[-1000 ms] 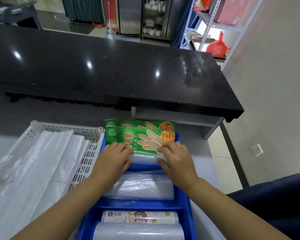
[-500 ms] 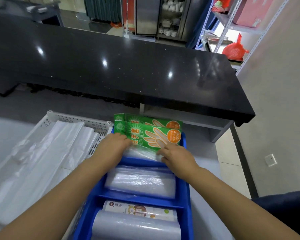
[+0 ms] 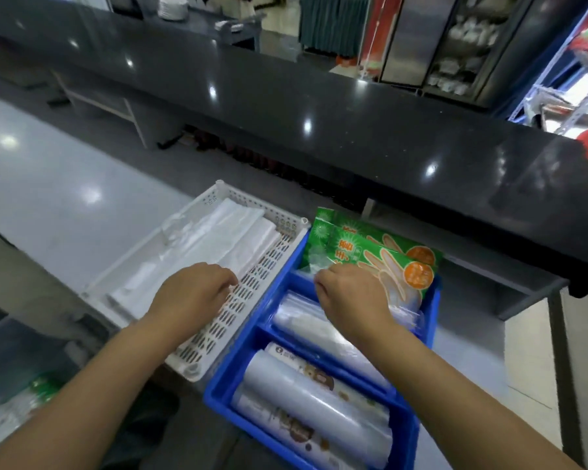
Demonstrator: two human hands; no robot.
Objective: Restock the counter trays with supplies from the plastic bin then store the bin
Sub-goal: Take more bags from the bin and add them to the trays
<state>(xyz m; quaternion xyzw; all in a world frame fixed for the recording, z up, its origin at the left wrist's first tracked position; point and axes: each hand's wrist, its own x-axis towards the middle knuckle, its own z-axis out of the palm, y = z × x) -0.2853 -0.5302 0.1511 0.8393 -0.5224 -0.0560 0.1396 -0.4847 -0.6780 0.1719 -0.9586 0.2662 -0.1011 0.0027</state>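
A blue divided tray (image 3: pixel 241 354) stands on the grey counter. Two green glove packs (image 3: pixel 370 252) stand upright in its far compartment. Flat clear bags (image 3: pixel 306 325) fill the middle compartment, and rolls of plastic film (image 3: pixel 319 412) lie in the near one. My right hand (image 3: pixel 350 296) reaches into the far compartment, its fingers curled against the front glove pack's lower edge. My left hand (image 3: pixel 190 296) hovers over the right wall of the white perforated basket (image 3: pixel 218 334), fingers curled, nothing in them. White plastic bags (image 3: pixel 218 245) lie in that basket.
A raised black countertop (image 3: pixel 319 113) runs across just beyond the trays. The grey work surface (image 3: pixel 65 184) extends to the left. A green-labelled bottle (image 3: pixel 41 385) shows blurred at lower left. Metal shelving (image 3: pixel 577 96) stands far right.
My left hand has left the glove packs and moved left over the white basket. My right hand stays at the packs. The view has swung to the left.
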